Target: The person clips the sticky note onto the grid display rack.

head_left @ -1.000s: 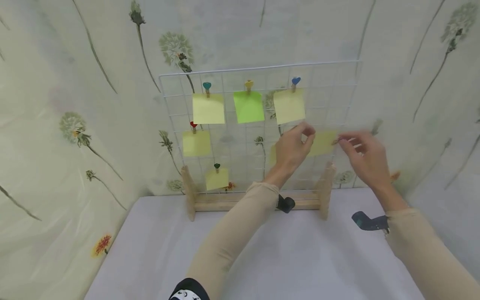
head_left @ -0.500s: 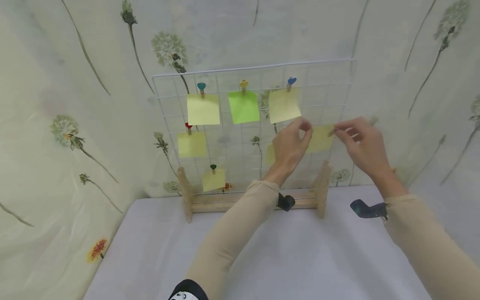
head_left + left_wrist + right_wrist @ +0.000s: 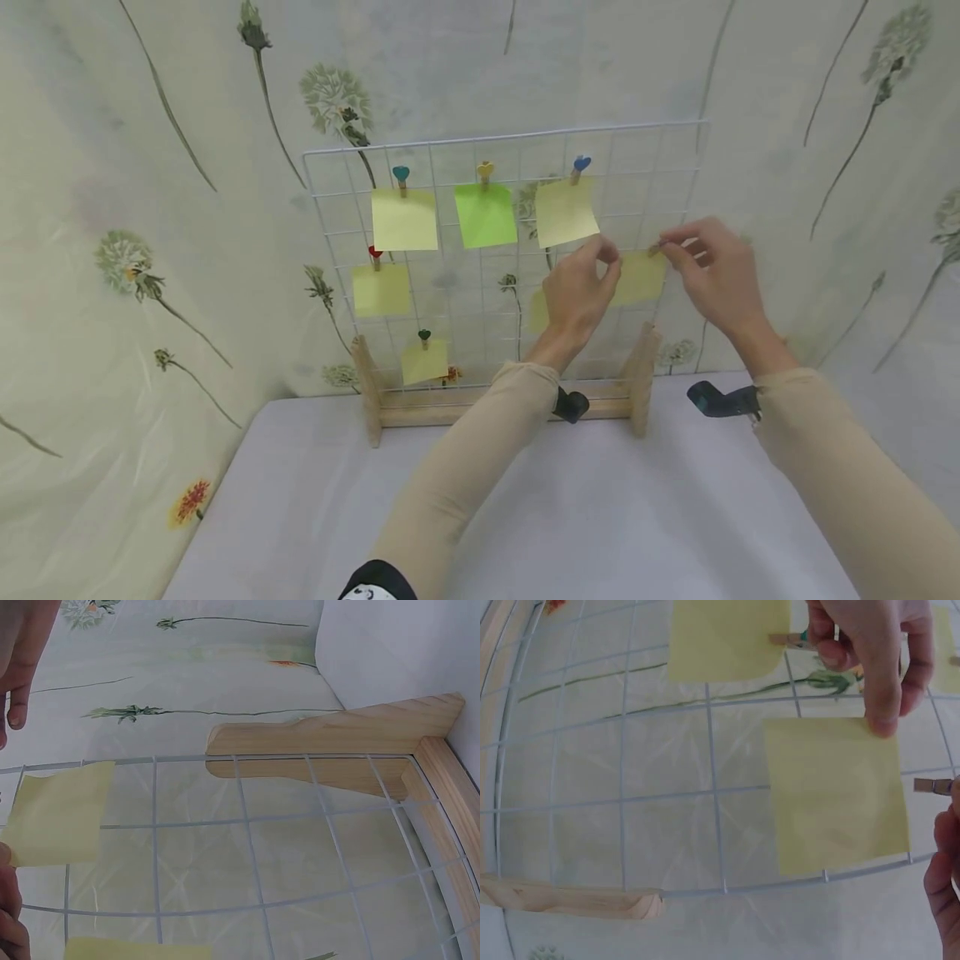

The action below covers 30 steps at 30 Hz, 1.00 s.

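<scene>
My left hand (image 3: 579, 287) pinches a yellow sticky note (image 3: 639, 278) by its upper left corner, against the right part of a white wire grid (image 3: 632, 218). In the right wrist view, the left hand's finger lies on the edge of the note (image 3: 840, 799). Between the thumb and fingers of my right hand (image 3: 720, 271) is a small wooden clothespin (image 3: 933, 785), its tip pointing at the note's top edge and a little apart from it. Behind the left hand, another yellow note (image 3: 538, 312) is partly hidden; a clothespin (image 3: 784, 639) clips it.
Several notes hang elsewhere on the grid from heart-topped clothespins, among them a bright green note (image 3: 486, 217). A wooden stand (image 3: 641, 379) carries the grid on a white-covered table (image 3: 570, 508). Close behind hangs a flower-patterned cloth (image 3: 810, 192).
My right hand has moved up and left, bringing the clothespin from the note's right side to its upper right corner. The left hand keeps its pinch, and the head view has shifted slightly.
</scene>
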Each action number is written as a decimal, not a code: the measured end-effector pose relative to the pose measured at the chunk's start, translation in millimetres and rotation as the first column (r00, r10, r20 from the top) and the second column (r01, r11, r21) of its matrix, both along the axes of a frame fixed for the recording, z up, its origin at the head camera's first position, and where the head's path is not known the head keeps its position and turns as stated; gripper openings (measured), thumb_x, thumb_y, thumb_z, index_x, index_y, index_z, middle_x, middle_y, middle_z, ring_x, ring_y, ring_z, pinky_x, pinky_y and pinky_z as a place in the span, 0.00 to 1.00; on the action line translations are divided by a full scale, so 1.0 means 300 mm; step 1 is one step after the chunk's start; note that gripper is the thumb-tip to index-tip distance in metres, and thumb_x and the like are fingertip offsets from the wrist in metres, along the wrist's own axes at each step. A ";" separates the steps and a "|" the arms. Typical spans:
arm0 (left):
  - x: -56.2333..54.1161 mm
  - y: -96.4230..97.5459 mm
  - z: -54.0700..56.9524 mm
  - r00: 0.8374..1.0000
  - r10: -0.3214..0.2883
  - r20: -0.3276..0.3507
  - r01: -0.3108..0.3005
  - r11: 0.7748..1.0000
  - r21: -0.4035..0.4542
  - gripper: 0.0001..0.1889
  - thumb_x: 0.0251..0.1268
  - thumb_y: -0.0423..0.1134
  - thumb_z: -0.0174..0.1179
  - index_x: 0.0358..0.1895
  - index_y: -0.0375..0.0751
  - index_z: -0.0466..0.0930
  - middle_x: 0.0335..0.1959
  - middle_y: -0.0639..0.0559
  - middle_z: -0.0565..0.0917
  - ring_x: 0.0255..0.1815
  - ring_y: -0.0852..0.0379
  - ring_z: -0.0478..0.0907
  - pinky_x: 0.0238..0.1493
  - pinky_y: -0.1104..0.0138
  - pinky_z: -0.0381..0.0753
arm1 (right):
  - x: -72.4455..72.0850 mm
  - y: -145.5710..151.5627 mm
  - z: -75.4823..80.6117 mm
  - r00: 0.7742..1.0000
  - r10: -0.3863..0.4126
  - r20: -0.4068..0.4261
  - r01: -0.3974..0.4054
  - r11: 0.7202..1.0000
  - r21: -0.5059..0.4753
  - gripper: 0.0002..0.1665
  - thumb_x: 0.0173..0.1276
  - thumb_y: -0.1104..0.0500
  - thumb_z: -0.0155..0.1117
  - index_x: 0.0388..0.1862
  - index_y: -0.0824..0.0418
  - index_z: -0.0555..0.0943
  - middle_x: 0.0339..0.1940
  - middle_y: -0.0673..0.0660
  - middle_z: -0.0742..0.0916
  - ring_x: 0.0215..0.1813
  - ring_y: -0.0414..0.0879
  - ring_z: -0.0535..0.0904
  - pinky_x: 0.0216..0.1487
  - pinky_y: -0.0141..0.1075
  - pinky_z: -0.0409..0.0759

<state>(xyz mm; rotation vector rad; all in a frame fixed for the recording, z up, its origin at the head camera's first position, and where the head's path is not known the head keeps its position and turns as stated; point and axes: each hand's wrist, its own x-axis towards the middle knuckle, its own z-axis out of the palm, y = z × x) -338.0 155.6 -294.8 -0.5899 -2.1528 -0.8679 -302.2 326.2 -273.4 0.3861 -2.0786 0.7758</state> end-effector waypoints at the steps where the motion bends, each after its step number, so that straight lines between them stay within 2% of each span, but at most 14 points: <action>1: 0.000 -0.001 0.002 1.000 0.007 -0.007 -0.007 1.000 0.000 0.02 0.64 0.44 0.58 0.37 0.53 0.78 0.37 0.64 0.87 0.16 0.70 0.68 0.15 0.81 0.59 | -0.004 -0.003 0.001 1.000 0.002 -0.005 -0.002 1.000 -0.004 0.08 0.65 0.64 0.62 0.43 0.64 0.81 0.38 0.58 0.86 0.32 0.23 0.71 0.35 0.16 0.67; 5: -0.003 -0.009 0.012 0.999 0.021 -0.034 -0.020 1.000 0.008 0.02 0.63 0.43 0.59 0.36 0.53 0.78 0.36 0.65 0.87 0.19 0.70 0.72 0.16 0.81 0.59 | -0.015 -0.017 0.002 0.999 0.004 -0.032 -0.005 1.000 -0.021 0.07 0.64 0.65 0.63 0.41 0.65 0.82 0.37 0.59 0.86 0.31 0.22 0.71 0.33 0.16 0.67; 12: -0.006 -0.002 0.014 1.000 0.005 -0.006 -0.005 1.000 0.016 0.02 0.63 0.44 0.59 0.36 0.53 0.78 0.36 0.65 0.86 0.23 0.71 0.76 0.19 0.81 0.61 | -0.028 -0.017 -0.001 0.998 -0.013 -0.063 0.011 0.999 -0.037 0.07 0.63 0.65 0.63 0.40 0.65 0.83 0.37 0.59 0.86 0.30 0.24 0.72 0.32 0.15 0.68; 20: 0.001 0.001 0.011 1.000 0.026 -0.009 -0.026 0.999 0.019 0.02 0.63 0.44 0.60 0.35 0.53 0.78 0.36 0.65 0.87 0.25 0.71 0.77 0.20 0.81 0.61 | -0.040 -0.021 0.007 0.998 -0.004 -0.066 0.002 1.000 -0.031 0.07 0.63 0.65 0.63 0.39 0.65 0.83 0.37 0.59 0.86 0.31 0.22 0.70 0.33 0.16 0.67; 30: -0.008 -0.002 0.017 0.999 0.040 0.009 -0.040 0.999 0.011 0.03 0.63 0.45 0.60 0.36 0.55 0.78 0.37 0.66 0.87 0.27 0.72 0.79 0.20 0.81 0.60 | -0.063 -0.035 0.004 0.998 0.026 -0.050 -0.026 1.000 -0.004 0.06 0.63 0.67 0.63 0.39 0.67 0.82 0.37 0.61 0.85 0.31 0.22 0.70 0.33 0.15 0.67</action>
